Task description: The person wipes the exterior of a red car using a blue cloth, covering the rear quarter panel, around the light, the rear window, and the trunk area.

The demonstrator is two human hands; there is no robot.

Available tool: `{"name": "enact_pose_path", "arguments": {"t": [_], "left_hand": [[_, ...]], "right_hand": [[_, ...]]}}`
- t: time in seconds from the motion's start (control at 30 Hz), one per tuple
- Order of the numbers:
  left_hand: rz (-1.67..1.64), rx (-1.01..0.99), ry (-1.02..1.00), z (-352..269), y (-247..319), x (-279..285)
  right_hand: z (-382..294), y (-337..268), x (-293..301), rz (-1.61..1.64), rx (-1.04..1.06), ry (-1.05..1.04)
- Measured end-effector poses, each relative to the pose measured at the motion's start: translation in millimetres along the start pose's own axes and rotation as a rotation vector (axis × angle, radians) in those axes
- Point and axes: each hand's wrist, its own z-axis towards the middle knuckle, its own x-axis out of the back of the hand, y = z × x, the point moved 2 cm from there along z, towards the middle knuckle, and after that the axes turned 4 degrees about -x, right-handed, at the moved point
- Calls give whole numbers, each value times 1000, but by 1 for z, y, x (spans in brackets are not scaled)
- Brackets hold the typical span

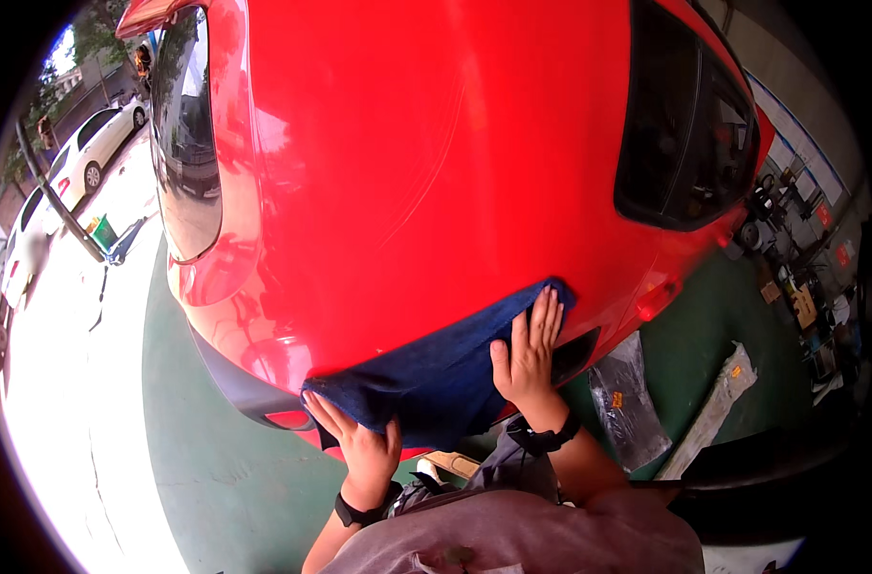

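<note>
A dark blue cloth point(443, 366) lies stretched over the lower edge of a glossy red car's body panel point(378, 179). My left hand point(364, 448) presses the cloth's left corner against the paint, fingers laid forward. Flat on the cloth's upper right corner rests my right hand point(529, 351), its thumb spread a little. Between the hands the cloth hangs down towards my body and hides the panel's edge. Faint curved lines show on the red paint above the cloth.
Two plastic-wrapped parts, one wide point(629, 402) and one long point(715, 409), lie on the green floor point(220, 473) at the right. Assorted tools and boxes point(794, 287) stand along the right wall. White cars point(98, 143) and a green bin point(104, 233) are outside at the left.
</note>
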Motion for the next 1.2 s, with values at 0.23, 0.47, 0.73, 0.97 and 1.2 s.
{"name": "enact_pose_path", "arguments": {"t": [0.23, 0.47, 0.73, 0.97, 1.2], "left_hand": [[210, 18, -73, 23, 30, -13], [145, -199, -190, 75, 77, -23], [63, 55, 168, 107, 50, 0], [564, -335, 387, 290, 84, 65], [443, -688, 341, 391, 175, 40]], "right_hand": [[15, 37, 4, -13, 2, 72], [90, 84, 41, 11, 22, 174], [153, -63, 50, 188, 658, -76], [177, -26, 72, 109, 404, 104], [293, 47, 114, 128, 191, 288]]}}
